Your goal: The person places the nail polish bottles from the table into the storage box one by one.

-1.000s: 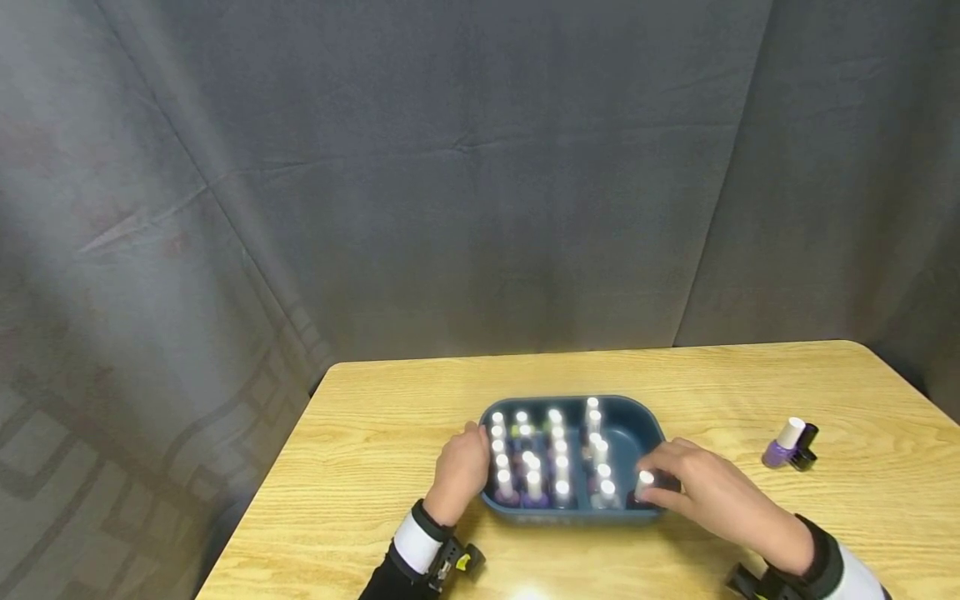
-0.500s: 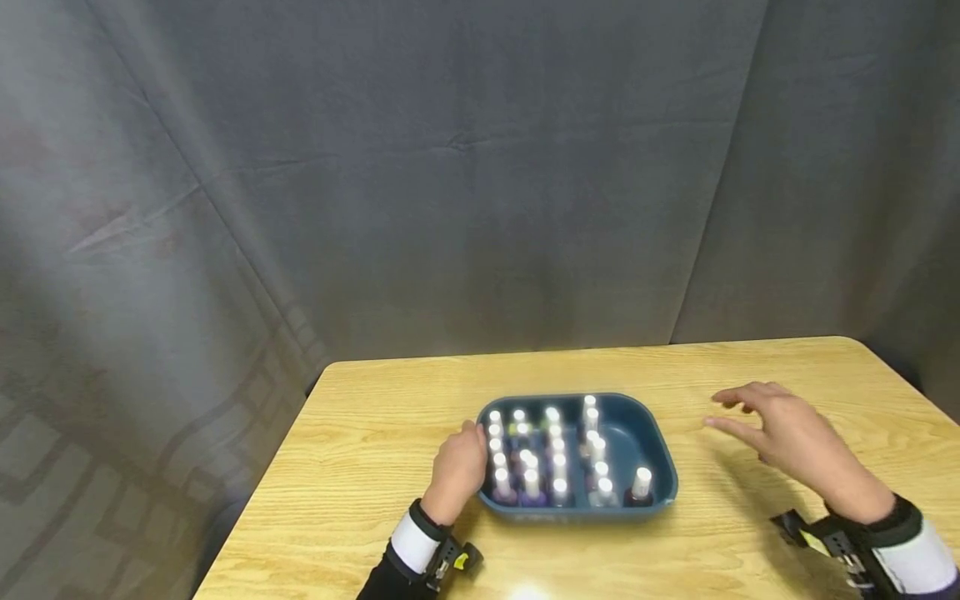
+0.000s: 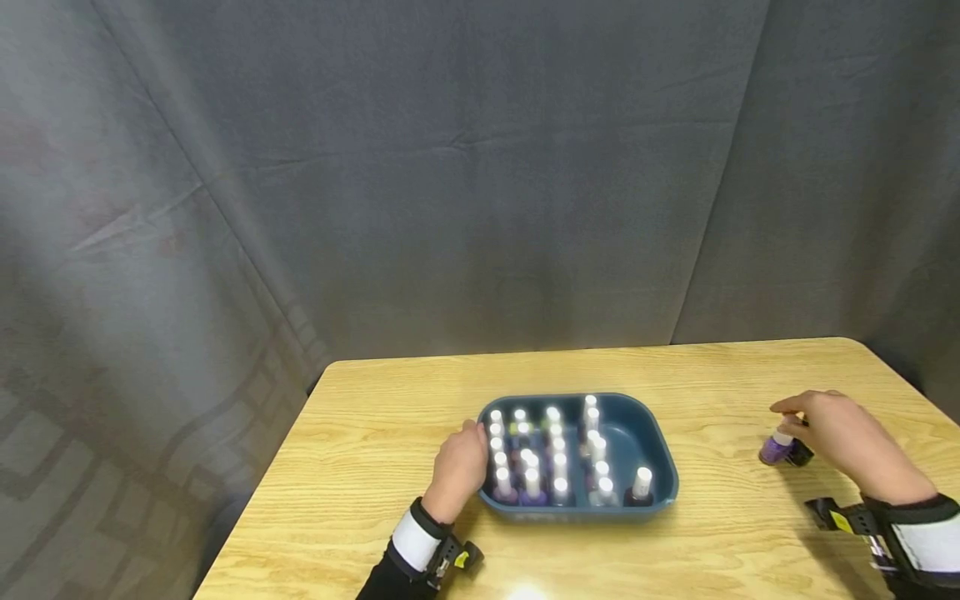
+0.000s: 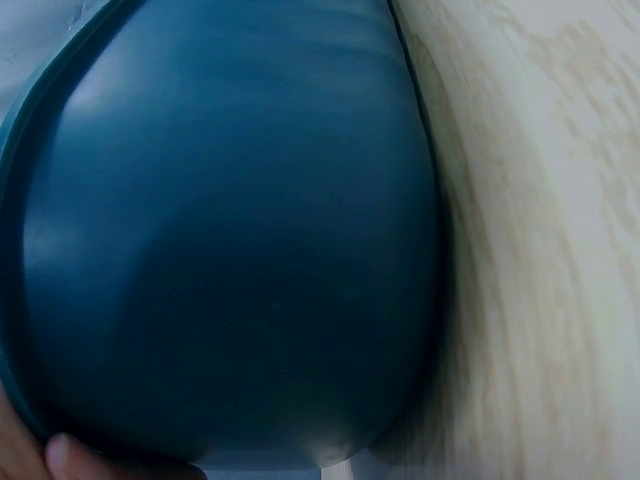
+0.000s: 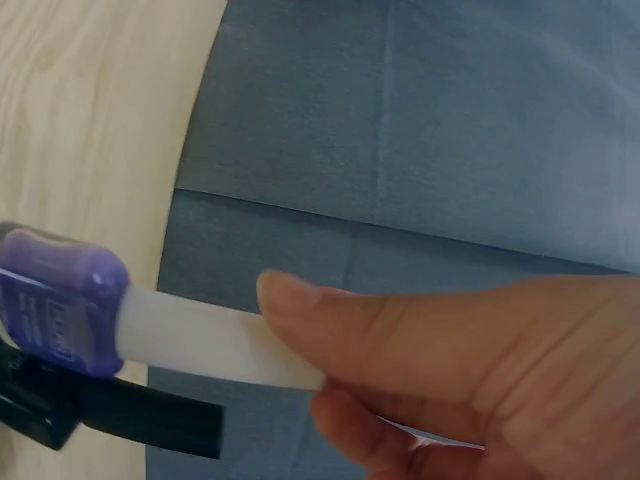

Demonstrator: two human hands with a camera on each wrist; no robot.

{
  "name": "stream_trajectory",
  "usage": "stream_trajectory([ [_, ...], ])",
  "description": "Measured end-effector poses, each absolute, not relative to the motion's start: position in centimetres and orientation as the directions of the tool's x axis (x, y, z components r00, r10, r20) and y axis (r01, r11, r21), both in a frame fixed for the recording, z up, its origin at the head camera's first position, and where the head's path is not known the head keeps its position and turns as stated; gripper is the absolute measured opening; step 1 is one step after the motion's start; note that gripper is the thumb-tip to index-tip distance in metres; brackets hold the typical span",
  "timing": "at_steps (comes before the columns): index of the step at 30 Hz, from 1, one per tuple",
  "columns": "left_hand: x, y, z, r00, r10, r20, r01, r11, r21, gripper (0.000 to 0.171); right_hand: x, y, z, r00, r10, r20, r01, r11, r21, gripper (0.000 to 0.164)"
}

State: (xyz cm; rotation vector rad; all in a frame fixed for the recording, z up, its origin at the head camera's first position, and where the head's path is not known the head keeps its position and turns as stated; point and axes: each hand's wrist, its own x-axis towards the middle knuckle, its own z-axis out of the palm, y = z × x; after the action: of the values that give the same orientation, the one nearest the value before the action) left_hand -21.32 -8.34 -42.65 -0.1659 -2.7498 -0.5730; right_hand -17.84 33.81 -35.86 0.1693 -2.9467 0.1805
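My left hand (image 3: 459,461) grips the left end of a dark blue-green plastic tray (image 3: 663,462); in the left wrist view the fingertips (image 4: 75,455) show at the rim of the tray's outer wall (image 4: 250,220). Inside stand several white-capped nail polish bottles in rows, and one dark bottle (image 3: 640,487) stands apart at the front right. On the right, my right hand (image 3: 851,437) pinches the white cap (image 5: 200,335) of a purple nail polish bottle (image 5: 65,300) between thumb and fingers. A black nail polish bottle (image 5: 150,415) is right beside it, partly hidden by the hand in the head view.
The wooden table (image 3: 390,417) carries the tray near its middle. A grey curtain (image 3: 480,208) hangs behind the table's far edge. Both wrists wear cameras on straps; the right one (image 3: 832,512) is low over the table.
My right hand has let go of the dark bottle in the tray and moved right to the purple bottle. The left hand keeps its place on the tray.
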Motion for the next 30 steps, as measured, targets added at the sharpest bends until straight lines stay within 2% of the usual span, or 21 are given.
stream_trajectory([
  [5, -21.3, -8.1, -42.6, -0.943, 0.046, 0.329, 0.175, 0.911, 0.375, 0.028, -17.8, 34.1, -36.2, -0.975, -0.111, 0.191, -0.140, 0.980, -0.144, 0.022],
  [13, -21.2, -8.2, -42.5, -0.945, 0.044, 0.325, 0.172, 0.910, 0.376, 0.028, -17.6, 33.4, -36.3, -0.956, -0.124, 0.265, -0.167, 0.975, -0.149, 0.013],
  [18, -21.2, -8.5, -42.4, -0.943, 0.045, 0.329, 0.174, 0.911, 0.374, 0.027, -17.5, 31.0, -35.1, -0.884, -0.138, 0.447, -0.221, 0.966, -0.138, 0.015],
  [23, -21.2, -8.6, -42.4, -0.947, 0.042, 0.319, 0.168, 0.910, 0.378, 0.028, -17.2, 27.4, -33.1, -0.797, -0.107, 0.595, -0.276, 0.940, -0.201, 0.022],
  [30, -21.2, -8.4, -42.4, -0.949, 0.047, 0.312, 0.173, 0.905, 0.388, 0.027, -16.8, 22.5, -31.4, -0.762, -0.151, 0.629, -0.381, 0.891, -0.247, 0.022],
])
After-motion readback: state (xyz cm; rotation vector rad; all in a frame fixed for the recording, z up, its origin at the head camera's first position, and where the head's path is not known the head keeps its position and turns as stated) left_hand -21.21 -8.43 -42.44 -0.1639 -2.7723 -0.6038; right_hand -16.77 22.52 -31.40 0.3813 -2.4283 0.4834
